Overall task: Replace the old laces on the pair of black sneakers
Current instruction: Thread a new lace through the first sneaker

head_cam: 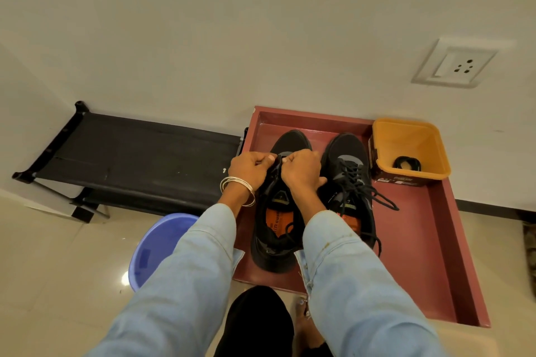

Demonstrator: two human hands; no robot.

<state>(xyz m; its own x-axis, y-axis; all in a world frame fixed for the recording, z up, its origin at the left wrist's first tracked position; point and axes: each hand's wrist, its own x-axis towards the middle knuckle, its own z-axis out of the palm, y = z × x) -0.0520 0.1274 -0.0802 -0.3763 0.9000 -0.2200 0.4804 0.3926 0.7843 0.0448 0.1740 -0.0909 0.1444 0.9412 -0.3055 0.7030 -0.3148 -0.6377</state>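
Observation:
Two black sneakers stand side by side on a maroon tray (429, 240), toes toward the wall. The left sneaker (275, 229) shows an orange insole and a loose lace end over it. My left hand (249, 168), with bangles on the wrist, and my right hand (301, 168) both pinch the black lace at the front eyelets of this shoe, fingers curled. The right sneaker (348, 165) is laced, with its black lace (374, 197) hanging loose over the side. A coiled black lace (407, 164) lies inside a yellow tub (385, 139).
A black low shoe rack (130, 153) stands to the left against the wall. A blue plastic basin (156, 249) sits on the tiled floor beside my left sleeve. A wall socket (455, 64) is up right. My foot (307, 324) is near the tray's front edge.

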